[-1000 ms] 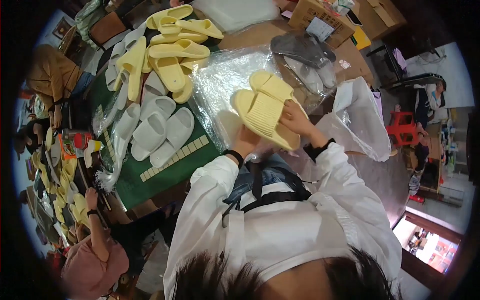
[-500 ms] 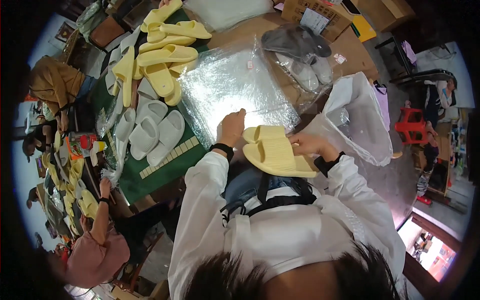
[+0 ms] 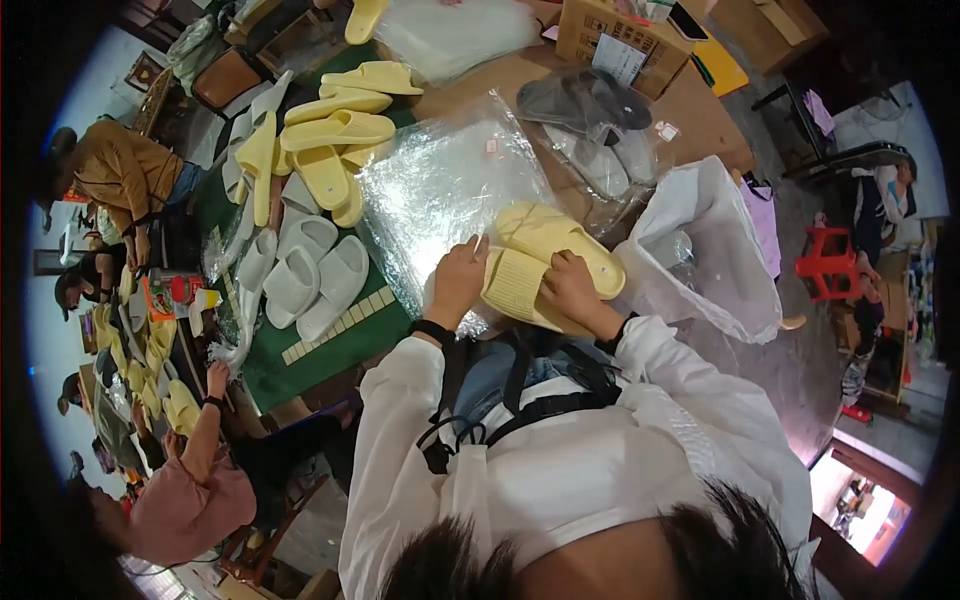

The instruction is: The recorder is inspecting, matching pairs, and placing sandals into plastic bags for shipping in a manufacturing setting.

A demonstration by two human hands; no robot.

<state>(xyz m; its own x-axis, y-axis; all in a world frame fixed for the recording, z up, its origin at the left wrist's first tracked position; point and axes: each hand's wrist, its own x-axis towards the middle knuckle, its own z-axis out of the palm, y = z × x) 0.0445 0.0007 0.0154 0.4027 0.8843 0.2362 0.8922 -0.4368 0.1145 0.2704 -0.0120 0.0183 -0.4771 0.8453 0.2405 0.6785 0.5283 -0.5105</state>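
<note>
A pair of yellow slippers lies over the near right part of a stack of clear plastic bags. My right hand is closed on the nearer slipper, its fingers over the strap edge. The far slipper shows its footbed, tilted up against the near one. My left hand is pinched at the edge of a bag just left of the slippers' strap ends. Glare on the plastic hides the bag's exact edge.
Yellow slippers and grey slippers are heaped on the green mat to the left. Bagged dark and pale slippers lie beyond, before a cardboard box. At right stands an open white sack; a co-worker sits at left.
My right hand has carried the slippers up and left from near my waist onto the bags, turning them so one footbed shows. At the far left, a yellow slipper has moved off the heap.
</note>
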